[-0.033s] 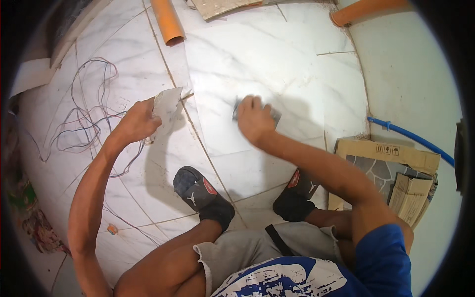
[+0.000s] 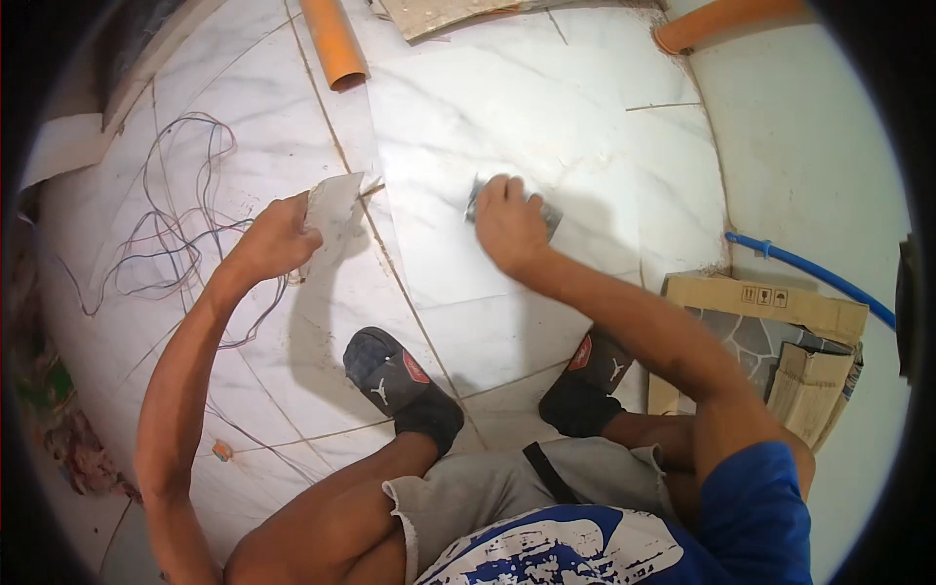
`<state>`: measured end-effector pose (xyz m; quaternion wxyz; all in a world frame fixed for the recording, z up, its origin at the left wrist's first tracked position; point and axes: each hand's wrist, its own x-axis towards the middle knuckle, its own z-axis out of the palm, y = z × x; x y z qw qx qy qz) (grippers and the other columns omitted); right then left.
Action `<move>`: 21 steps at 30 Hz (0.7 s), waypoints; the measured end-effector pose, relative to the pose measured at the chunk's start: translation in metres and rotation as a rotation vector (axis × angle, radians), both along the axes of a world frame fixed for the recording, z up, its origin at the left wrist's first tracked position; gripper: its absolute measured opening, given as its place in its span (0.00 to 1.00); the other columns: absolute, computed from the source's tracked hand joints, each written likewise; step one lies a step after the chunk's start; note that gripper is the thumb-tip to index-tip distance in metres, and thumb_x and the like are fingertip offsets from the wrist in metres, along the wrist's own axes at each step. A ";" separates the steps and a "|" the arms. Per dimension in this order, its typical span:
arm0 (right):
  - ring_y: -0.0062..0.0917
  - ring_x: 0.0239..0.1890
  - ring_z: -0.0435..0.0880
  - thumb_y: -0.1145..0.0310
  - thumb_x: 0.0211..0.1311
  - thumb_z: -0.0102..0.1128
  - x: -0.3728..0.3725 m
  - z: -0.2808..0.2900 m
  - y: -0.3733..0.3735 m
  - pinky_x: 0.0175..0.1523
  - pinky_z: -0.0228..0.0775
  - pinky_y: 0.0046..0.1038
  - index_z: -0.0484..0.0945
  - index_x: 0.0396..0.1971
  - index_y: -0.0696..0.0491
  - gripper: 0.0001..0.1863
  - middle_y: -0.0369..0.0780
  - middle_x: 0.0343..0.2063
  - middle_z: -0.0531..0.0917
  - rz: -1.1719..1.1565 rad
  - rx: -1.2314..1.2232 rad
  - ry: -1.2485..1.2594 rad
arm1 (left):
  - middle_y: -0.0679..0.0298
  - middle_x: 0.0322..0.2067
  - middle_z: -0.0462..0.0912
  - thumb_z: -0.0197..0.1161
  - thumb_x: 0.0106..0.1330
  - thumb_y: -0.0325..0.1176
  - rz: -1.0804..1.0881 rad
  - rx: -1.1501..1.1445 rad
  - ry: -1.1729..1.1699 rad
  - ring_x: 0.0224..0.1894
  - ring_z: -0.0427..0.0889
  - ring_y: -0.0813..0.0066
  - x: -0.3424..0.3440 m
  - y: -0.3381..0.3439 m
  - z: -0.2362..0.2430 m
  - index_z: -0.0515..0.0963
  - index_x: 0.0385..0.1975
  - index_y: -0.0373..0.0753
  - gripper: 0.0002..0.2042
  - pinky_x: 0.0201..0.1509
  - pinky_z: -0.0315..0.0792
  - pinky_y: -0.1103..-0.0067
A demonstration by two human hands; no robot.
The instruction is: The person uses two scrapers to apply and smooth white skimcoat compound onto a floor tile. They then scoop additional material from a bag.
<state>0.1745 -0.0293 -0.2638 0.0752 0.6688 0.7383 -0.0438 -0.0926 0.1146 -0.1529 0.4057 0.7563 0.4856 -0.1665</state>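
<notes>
My left hand is closed on the edge of a flat, thin, greyish-white piece with a ragged outline; its material is not clear. It is held above the floor over a grout line. My right hand is closed over a flat dark grey block, pressed near or onto the pale marble-patterned tile. Most of the block is hidden under my palm and fingers, so its exact kind cannot be told. Both of my forearms reach forward, past my slippered feet.
Thin tangled wires lie at the left. An orange pipe rests at the top, beside a board. Another orange pipe and a blue hose run by the right wall. An open cardboard box stands near my right leg.
My right hand has shifted slightly up and to the right with the dark block. My left hand and the flat piece have hardly moved.
</notes>
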 end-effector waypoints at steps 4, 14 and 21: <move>0.34 0.41 0.74 0.69 0.57 0.52 -0.019 0.018 -0.018 0.39 0.69 0.41 0.73 0.43 0.58 0.14 0.45 0.39 0.75 0.217 -0.029 0.092 | 0.37 0.33 0.80 0.56 0.51 0.30 -0.027 0.059 -0.084 0.37 0.81 0.42 -0.007 -0.004 -0.007 0.73 0.43 0.24 0.19 0.46 0.73 0.64; 0.42 0.44 0.73 0.67 0.56 0.53 -0.083 0.012 -0.030 0.40 0.67 0.47 0.75 0.47 0.64 0.21 0.52 0.42 0.76 0.532 0.145 0.111 | 0.36 0.33 0.80 0.56 0.51 0.30 -0.020 0.081 -0.056 0.38 0.80 0.41 -0.023 0.008 -0.005 0.73 0.42 0.23 0.20 0.47 0.73 0.63; 0.41 0.44 0.72 0.67 0.56 0.54 -0.121 0.016 0.021 0.37 0.68 0.47 0.76 0.46 0.62 0.20 0.52 0.43 0.76 0.199 0.085 0.041 | 0.39 0.35 0.81 0.56 0.51 0.30 0.032 0.084 -0.130 0.39 0.80 0.42 -0.022 0.010 0.003 0.73 0.45 0.26 0.21 0.48 0.73 0.64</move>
